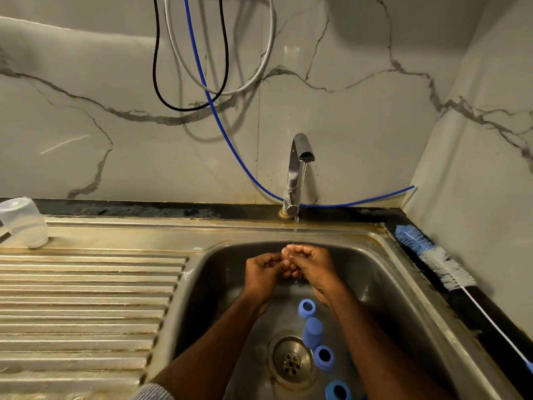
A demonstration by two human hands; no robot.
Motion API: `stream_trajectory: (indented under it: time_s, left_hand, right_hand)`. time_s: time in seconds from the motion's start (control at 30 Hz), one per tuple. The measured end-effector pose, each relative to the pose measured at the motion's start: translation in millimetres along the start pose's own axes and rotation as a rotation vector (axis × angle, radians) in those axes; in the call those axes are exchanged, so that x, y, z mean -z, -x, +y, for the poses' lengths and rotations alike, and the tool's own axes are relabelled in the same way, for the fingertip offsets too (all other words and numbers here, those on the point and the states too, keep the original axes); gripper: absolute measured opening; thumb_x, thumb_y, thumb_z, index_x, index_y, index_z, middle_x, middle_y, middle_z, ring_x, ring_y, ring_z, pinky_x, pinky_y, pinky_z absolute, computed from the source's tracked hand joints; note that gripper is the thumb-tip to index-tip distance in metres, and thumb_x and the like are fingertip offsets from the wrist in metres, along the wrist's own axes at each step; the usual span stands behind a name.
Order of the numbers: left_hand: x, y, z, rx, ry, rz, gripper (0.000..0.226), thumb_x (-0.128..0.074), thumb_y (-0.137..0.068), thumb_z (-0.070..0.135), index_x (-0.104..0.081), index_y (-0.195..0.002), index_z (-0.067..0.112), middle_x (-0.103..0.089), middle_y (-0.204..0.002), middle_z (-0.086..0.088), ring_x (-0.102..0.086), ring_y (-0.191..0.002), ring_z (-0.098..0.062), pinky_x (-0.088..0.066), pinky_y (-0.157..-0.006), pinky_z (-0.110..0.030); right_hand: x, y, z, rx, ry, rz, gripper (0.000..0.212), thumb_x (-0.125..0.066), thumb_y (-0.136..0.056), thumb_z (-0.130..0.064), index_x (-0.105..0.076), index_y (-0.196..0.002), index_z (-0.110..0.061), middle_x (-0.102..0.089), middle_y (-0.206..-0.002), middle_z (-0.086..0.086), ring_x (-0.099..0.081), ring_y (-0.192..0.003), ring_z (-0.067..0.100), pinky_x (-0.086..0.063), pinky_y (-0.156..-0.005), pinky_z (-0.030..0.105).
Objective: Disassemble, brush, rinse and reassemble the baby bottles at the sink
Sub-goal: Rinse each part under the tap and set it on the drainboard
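Observation:
Both hands meet over the steel sink, right under the thin stream of water running from the tap. My left hand and my right hand have their fingers curled together, pinching a small clear piece that I cannot name. Water falls on the fingertips. On the sink floor lie several blue bottle parts: a ring, a closed cap, another ring and a third ring at the bottom edge.
A blue and white bottle brush lies on the dark counter to the right. A clear plastic cap stands upside down on the ribbed drainboard at far left. The drain strainer is beside the blue parts. Hoses hang on the marble wall.

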State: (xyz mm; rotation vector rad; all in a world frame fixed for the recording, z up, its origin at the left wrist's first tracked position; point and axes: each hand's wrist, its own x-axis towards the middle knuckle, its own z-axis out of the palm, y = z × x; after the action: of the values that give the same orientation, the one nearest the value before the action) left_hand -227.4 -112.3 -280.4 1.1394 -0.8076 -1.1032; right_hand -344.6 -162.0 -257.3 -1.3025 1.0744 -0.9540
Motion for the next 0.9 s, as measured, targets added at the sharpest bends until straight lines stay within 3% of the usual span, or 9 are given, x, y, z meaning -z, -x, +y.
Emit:
stream_trajectory:
  time_s: [0.2, 0.3, 0.47, 0.57, 0.67, 0.83, 0.9]
  left_hand:
    - [1, 1, -1, -0.045, -0.086, 0.087, 0.010, -0.070, -0.091, 0.004, -0.073, -0.100, 0.007, -0.076, -0.084, -0.013, -0.073, -0.076, -0.021, -0.062, -0.072, -0.030]
    - [1, 0, 1, -0.081, -0.171, 0.116, 0.014, -0.073, -0.088, 0.002, -0.073, -0.100, 0.010, -0.077, -0.086, -0.008, -0.076, -0.080, -0.020, -0.063, -0.073, -0.033]
    - [2, -1, 0, -0.186, -0.431, 0.106, 0.018, -0.069, -0.089, -0.002, -0.075, -0.094, 0.015, -0.075, -0.084, 0.000, -0.074, -0.078, -0.009, -0.061, -0.069, -0.023]
    - [7, -3, 0, -0.187, -0.496, 0.130, 0.022, -0.067, -0.089, -0.004, -0.076, -0.094, 0.015, -0.075, -0.085, 0.003, -0.073, -0.079, -0.007, -0.060, -0.073, -0.021]
    - [11, -2, 4, -0.204, -0.573, 0.075, 0.020, -0.068, -0.090, -0.002, -0.077, -0.101, 0.012, -0.074, -0.091, 0.004, -0.072, -0.084, -0.007, -0.060, -0.077, -0.022]
    - [33, 12, 36, -0.215, -0.580, 0.067, 0.016, -0.066, -0.093, 0.006, -0.073, -0.105, 0.016, -0.073, -0.096, 0.005, -0.071, -0.087, -0.006, -0.060, -0.079, -0.022]
    - [53, 24, 58, -0.265, -0.605, 0.028, 0.010, -0.067, -0.095, 0.013, -0.073, -0.102, 0.017, -0.074, -0.091, 0.003, -0.071, -0.083, -0.008, -0.060, -0.074, -0.023]
  right_hand:
    - [4, 0, 2, -0.021, 0.246, -0.061, 0.019, -0.058, -0.100, -0.020, -0.065, -0.118, -0.023, -0.074, -0.089, 0.007, -0.069, -0.071, 0.019, -0.051, -0.057, 0.023]
    - [-1, 2, 5, -0.110, 0.191, -0.079, 0.020, -0.051, -0.103, -0.019, -0.063, -0.118, -0.024, -0.073, -0.097, 0.006, -0.070, -0.077, 0.022, -0.056, -0.067, 0.033]
    - [-9, 7, 5, -0.167, 0.155, -0.036, 0.023, -0.043, -0.105, -0.019, -0.065, -0.109, -0.018, -0.072, -0.097, 0.017, -0.071, -0.083, 0.030, -0.060, -0.077, 0.039]
    - [-7, 5, 10, -0.149, 0.254, -0.093, 0.017, -0.050, -0.104, -0.023, -0.066, -0.107, -0.018, -0.073, -0.095, 0.017, -0.070, -0.077, 0.027, -0.059, -0.073, 0.037]
    - [-2, 4, 18, -0.085, 0.349, -0.083, 0.012, -0.065, -0.096, -0.031, -0.071, -0.103, -0.022, -0.075, -0.093, 0.007, -0.072, -0.081, 0.023, -0.059, -0.069, 0.035]
    - [-1, 12, 22, 0.049, 0.487, -0.023, 0.001, -0.075, -0.088, -0.023, -0.076, -0.088, -0.023, -0.075, -0.083, -0.001, -0.071, -0.084, 0.018, -0.059, -0.084, 0.038]
    - [-10, 16, 18, 0.116, 0.541, -0.005, 0.011, -0.079, -0.084, -0.020, -0.074, -0.090, -0.028, -0.074, -0.087, -0.007, -0.070, -0.087, 0.013, -0.057, -0.084, 0.033]
